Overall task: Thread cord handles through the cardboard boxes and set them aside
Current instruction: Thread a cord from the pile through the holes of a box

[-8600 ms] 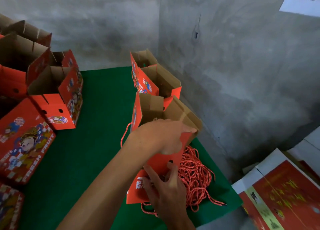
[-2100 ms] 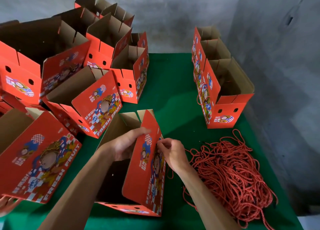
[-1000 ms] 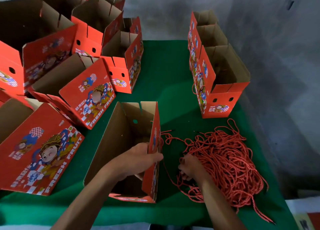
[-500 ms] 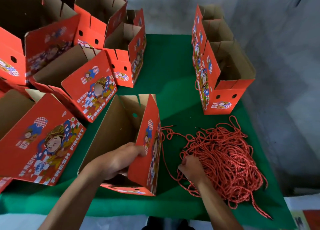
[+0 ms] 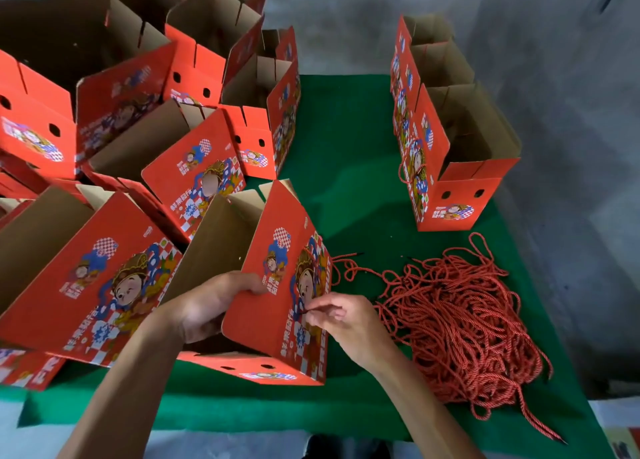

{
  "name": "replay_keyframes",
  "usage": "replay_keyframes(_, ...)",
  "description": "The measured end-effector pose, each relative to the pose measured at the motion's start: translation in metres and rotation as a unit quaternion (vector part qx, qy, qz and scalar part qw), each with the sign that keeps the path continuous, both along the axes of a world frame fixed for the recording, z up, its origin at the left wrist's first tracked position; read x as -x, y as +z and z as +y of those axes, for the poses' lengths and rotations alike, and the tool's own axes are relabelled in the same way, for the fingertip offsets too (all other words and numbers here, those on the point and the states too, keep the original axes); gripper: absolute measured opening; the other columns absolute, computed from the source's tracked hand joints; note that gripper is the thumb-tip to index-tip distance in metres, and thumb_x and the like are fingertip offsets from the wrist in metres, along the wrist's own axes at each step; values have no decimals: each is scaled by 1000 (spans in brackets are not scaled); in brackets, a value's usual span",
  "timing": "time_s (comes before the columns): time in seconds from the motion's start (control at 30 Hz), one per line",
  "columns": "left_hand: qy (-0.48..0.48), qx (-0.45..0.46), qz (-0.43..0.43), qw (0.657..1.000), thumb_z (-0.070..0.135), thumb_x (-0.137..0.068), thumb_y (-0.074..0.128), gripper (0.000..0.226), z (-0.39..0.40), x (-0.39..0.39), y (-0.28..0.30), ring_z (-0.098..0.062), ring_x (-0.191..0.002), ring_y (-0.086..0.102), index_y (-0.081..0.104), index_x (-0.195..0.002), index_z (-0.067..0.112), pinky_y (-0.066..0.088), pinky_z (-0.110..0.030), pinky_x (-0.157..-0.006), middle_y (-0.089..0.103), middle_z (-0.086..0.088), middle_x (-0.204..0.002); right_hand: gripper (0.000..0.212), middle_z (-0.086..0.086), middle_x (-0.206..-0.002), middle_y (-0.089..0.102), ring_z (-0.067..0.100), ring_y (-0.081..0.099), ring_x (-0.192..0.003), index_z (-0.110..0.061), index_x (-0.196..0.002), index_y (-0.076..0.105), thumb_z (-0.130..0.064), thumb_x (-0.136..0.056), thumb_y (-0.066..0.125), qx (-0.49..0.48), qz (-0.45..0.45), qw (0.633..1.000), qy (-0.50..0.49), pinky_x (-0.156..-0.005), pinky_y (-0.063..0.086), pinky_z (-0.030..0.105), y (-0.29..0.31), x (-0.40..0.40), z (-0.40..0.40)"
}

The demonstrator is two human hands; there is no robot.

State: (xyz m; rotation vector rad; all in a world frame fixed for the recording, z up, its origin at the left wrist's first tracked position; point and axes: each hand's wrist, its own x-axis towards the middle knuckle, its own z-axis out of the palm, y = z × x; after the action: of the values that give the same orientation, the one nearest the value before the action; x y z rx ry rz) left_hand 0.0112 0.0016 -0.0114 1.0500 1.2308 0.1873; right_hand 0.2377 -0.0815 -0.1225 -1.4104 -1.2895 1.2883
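Head view: left hand (image 5: 204, 306) grips box (image 5: 277, 285); right hand (image 5: 343, 320) pinches cord (image 5: 341, 268).

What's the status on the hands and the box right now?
Left hand grips box wall. Right hand pinches cord end at printed side. Cord pile alongside; nothing blocking.

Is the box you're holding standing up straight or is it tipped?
Tipped. The box leans left on the green cloth; the left hand grips its top edge, and the right hand pinches a cord end against its printed side.

green table cover (image 5: 346, 140), grey concrete wall (image 5: 554, 77)
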Motion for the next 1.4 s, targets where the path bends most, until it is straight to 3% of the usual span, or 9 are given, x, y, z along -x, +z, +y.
replay_keyframes(0.2,7,2,-1,1000,41,-71,66,62,-5,-5,0,-30,-106,74,62,-129,20,58,-45,-91,76,-12,-116,11,-13,-86,78,14,76,-80,-38,-95,72,-27,-97,70,-28,-26,999,-22,-79,62,34,11,14,2)
replay_keyframes(0.33,6,13,-11,1000,48,-74,63,62,-10,-11,3,-26,-102,75,59,-130,22,62,-36,-73,77,-10,-114,10,-31,-64,64,-1,61,-55,-21,-102,76,-25,-99,68,-51,-115,992,-24,-51,44,15,14,13,6)
replay_keyframes(0.5,-11,14,-17,1000,53,-91,60,51,-11,-19,6,-26,-109,73,57,-134,25,59,-43,-88,76,-8,-118,12,-15,-87,73,17,69,-66,-23,-101,76,-27,-100,64,-36,-187,981,23,-64,59,38,19,5,8)
replay_keyframes(0.73,-32,42,-68,996,76,-93,33,71,-5,-35,-2,-32,-121,67,57,-136,25,59,-48,-90,70,-12,-130,11,-9,-93,77,4,71,-78,-19,-100,76,-20,-99,66,-40,-163,986,-1,-76,61,30,8,2,8)
replay_keyframes(0.8,-29,39,-37,998,74,-97,29,72,-4,-41,-8,-34,-120,67,61,-132,20,58,-49,-93,70,-16,-127,10,-8,-95,78,4,73,-80,-16,-103,76,-20,-97,70,-45,-134,990,-23,-76,61,27,2,-1,7)
replay_keyframes(0.97,-180,-73,114,974,29,-103,61,32,-7,-62,-18,-34,-103,72,68,-120,3,51,-55,-105,72,-24,-114,9,-11,-86,78,4,73,-77,-15,-97,79,-23,-94,74,-7,-54,997,-51,-68,54,15,-14,-1,2)
replay_keyframes(1.13,-229,-150,230,934,20,-100,63,28,-5,-77,-30,-30,-104,71,55,-125,8,62,-46,-88,65,-14,-120,10,-6,-91,79,10,74,-84,-13,-99,80,-19,-92,76,36,17,997,-67,-77,57,20,-27,-5,1)
replay_keyframes(1.27,-265,-197,278,902,14,-103,57,29,-6,-76,-32,-30,-112,67,54,-129,2,57,-40,-96,64,-17,-126,12,-5,-95,79,6,74,-92,-15,-95,80,-26,-95,74,36,98,992,-70,-77,54,11,-34,-7,7)
replay_keyframes(1.4,-244,-245,348,871,13,-99,65,31,-9,-76,-33,-24,-112,65,55,-128,8,57,-36,-95,63,-11,-126,15,-6,-97,75,7,71,-89,-16,-102,74,-24,-103,62,26,-53,990,-125,-80,52,23,-58,-16,37)
